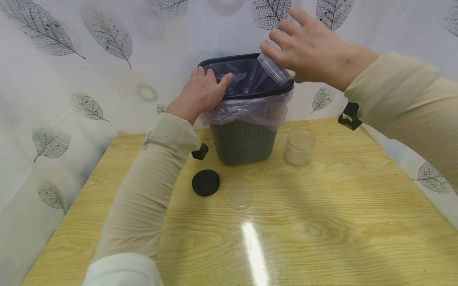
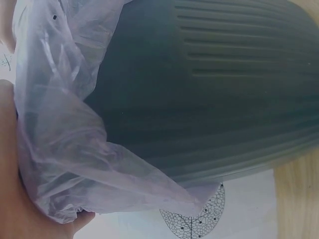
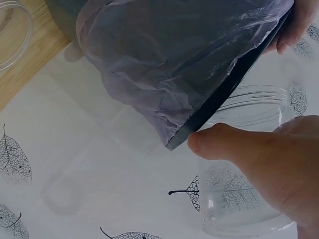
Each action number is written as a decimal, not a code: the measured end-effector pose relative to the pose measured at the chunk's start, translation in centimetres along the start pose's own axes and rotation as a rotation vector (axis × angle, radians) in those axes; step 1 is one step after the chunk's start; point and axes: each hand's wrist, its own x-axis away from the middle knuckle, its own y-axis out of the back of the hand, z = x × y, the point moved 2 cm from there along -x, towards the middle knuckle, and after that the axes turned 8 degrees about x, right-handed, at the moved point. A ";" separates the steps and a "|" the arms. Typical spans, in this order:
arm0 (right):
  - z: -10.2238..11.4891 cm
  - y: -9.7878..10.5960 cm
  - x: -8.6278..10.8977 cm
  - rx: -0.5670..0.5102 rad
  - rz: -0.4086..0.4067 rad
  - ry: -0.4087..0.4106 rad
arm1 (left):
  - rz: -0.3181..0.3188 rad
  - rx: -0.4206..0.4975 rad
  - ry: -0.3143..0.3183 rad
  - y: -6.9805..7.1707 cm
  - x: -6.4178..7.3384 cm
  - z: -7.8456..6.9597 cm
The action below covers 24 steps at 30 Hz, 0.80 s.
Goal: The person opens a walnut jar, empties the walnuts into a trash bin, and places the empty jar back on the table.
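A dark grey trash bin point(image 1: 243, 143) stands upright on the table, lined with a translucent purple plastic bag point(image 1: 250, 109) folded out over its rim. At the bin's left side my left hand point(image 1: 202, 91) grips the rim through the bag, thumb toward the inside. Tipped mouth-down over the bin's right rim is a clear plastic jar point(image 1: 273, 70), which my right hand point(image 1: 311, 51) holds around its body. In the right wrist view this jar point(image 3: 232, 199) looks see-through, with a threaded neck, and the thumb lies along it.
A second clear jar point(image 1: 299, 149) stands uncovered to the right of the bin. In front of the bin lie a round black lid point(image 1: 205, 182) and a thin clear disc point(image 1: 239, 194) on the wooden table point(image 1: 304, 238). Behind hangs a white leaf-patterned curtain point(image 1: 171, 35).
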 end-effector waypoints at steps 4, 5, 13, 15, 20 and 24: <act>0.0 0.0 0.1 -0.012 0.010 -0.001 | 0.003 0.004 -0.003 0.0 0.1 0.0; -0.1 0.0 0.2 -0.016 0.017 -0.004 | 0.005 0.004 -0.003 0.0 0.1 0.0; -0.8 -0.1 0.7 -0.109 0.057 -0.064 | -0.001 0.012 -0.008 0.0 0.2 0.1; -1.0 -0.1 0.8 -0.141 0.066 -0.081 | -0.001 0.012 -0.009 0.0 0.2 0.1; -1.5 -0.5 1.4 -0.235 0.105 -0.137 | 0.001 0.012 -0.007 0.0 0.2 0.1; -1.9 -0.8 2.2 -0.381 0.089 -0.197 | 0.000 0.015 -0.007 0.0 0.2 0.0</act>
